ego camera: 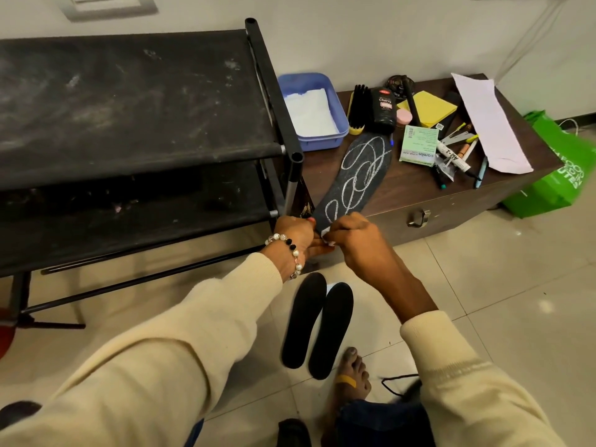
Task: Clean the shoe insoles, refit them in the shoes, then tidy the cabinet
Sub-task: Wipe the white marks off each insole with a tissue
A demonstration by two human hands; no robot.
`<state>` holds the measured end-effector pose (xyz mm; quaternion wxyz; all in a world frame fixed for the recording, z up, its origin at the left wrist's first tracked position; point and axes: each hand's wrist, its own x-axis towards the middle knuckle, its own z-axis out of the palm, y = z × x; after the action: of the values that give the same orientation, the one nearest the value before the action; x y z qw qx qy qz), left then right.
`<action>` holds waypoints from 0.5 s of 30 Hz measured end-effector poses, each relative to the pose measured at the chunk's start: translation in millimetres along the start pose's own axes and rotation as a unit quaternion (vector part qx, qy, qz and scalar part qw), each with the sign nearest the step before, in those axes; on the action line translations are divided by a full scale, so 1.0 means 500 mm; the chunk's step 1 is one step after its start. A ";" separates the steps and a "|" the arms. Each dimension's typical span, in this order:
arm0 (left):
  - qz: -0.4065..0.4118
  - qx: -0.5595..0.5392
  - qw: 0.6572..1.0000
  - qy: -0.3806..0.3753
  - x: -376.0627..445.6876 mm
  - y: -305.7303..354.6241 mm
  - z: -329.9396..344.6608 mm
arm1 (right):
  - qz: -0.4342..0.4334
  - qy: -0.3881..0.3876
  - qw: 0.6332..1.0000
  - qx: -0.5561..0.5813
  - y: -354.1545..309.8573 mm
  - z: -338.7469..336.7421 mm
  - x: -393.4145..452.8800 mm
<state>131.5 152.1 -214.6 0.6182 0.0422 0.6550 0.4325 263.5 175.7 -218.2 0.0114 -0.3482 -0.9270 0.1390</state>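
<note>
A dark insole [356, 177] scribbled with white chalk loops is held up over the edge of the brown chest [451, 195]. My left hand [295, 232], with a bead bracelet on its wrist, grips the insole's near end. My right hand [354, 241] pinches a small white piece against that same end. Two plain black insoles [317, 327] lie side by side on the tiled floor below my hands. No shoes are clearly in view.
A dusty black shoe rack [135, 124] stands at left. On the chest sit a blue tray [314, 108] with white cloth, a brush [357, 109], a black polish bottle [383, 106], yellow notes, markers, paper. A green bag [554, 169] lies at right. My bare foot [353, 375] rests on the floor.
</note>
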 end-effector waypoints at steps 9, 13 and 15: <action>0.001 -0.004 1.000 -0.016 0.000 -0.001 0.002 | 0.099 0.059 0.993 0.005 0.001 -0.002 0.006; 0.002 -0.007 1.000 -0.011 -0.002 0.001 0.003 | 0.009 0.006 1.000 -0.015 0.012 -0.013 -0.001; -0.003 -0.011 1.000 -0.025 -0.006 0.002 0.003 | 0.053 0.027 0.998 0.007 0.040 -0.029 -0.009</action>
<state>133.0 151.8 -211.3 0.6362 0.0440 0.6344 0.4369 281.6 190.7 -209.1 0.0319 -0.4003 -0.9056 0.1366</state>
